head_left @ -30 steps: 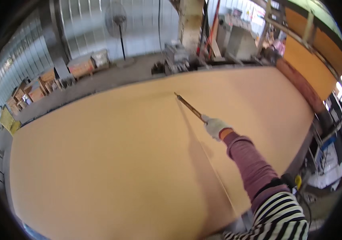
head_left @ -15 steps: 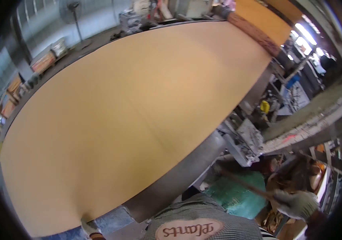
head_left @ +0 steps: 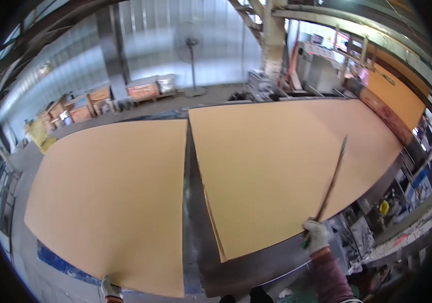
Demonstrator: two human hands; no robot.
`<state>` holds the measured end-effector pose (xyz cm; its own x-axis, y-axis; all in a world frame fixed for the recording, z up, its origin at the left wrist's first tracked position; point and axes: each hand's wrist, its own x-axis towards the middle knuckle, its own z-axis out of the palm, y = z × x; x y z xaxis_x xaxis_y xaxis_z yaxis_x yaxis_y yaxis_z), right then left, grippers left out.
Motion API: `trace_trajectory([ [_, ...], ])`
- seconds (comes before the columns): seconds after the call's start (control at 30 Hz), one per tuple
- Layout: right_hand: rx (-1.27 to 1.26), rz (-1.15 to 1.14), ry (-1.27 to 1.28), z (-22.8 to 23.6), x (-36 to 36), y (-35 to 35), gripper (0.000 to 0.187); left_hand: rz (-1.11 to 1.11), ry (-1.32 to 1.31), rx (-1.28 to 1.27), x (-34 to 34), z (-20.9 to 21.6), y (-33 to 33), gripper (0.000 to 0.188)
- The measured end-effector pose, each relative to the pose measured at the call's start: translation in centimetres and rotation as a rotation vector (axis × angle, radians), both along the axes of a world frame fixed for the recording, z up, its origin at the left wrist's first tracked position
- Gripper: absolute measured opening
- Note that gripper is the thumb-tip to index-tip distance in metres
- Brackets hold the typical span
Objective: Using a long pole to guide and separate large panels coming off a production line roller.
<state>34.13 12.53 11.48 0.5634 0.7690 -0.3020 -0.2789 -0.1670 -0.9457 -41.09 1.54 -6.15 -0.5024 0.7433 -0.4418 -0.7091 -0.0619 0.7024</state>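
A large tan sheet lies across the table in two pieces, a left piece point(head_left: 115, 197) and a right piece point(head_left: 276, 166), with a dark wedge-shaped gap between them. My left hand point(head_left: 110, 288), in a light glove, grips the near edge of the left piece; its fingers are partly hidden. Over the near edge of the right piece, my gloved right hand point(head_left: 317, 236) is closed round a long, narrow knife point(head_left: 331, 188). Its brown blade points up and away, and a bit of green shows at the handle end.
Beyond the right piece is a reddish-brown roller point(head_left: 385, 113) with an orange sheet point(head_left: 395, 96) behind it. A standing fan point(head_left: 192, 60) and stacked boxes point(head_left: 142, 90) line the far wall. Machine parts point(head_left: 360, 232) crowd the right side.
The single sheet is now parted into two pieces with a gap between. My right hand has swung from low right up over the sheet with the knife. The view has tilted up.
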Motion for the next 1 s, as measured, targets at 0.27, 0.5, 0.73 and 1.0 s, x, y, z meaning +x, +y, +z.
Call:
trace_trajectory([
  [0.27, 0.037, 0.287, 0.195, 12.5, -11.0, -1.7, 0.018, -0.361, -0.125, -0.054, 9.8, 2.2, 2.8, 0.025],
  [0.5, -0.261, 0.644, 0.482, 8.2, -14.1, -5.4, 0.018, -0.533, -0.467, 0.189, 29.7, 9.7, 6.0, 0.035],
  [0.73, -0.313, 0.564, -0.268, 6.0, -7.1, -9.9, 0.036, -0.461, -0.462, -0.043, 29.0, 6.1, 5.6, 0.031],
  [1.0, -0.333, 0.560, -0.101, 8.9, -0.8, -10.3, 0.052, -0.371, -0.258, -0.147, 27.6, 2.3, 5.9, 0.032],
])
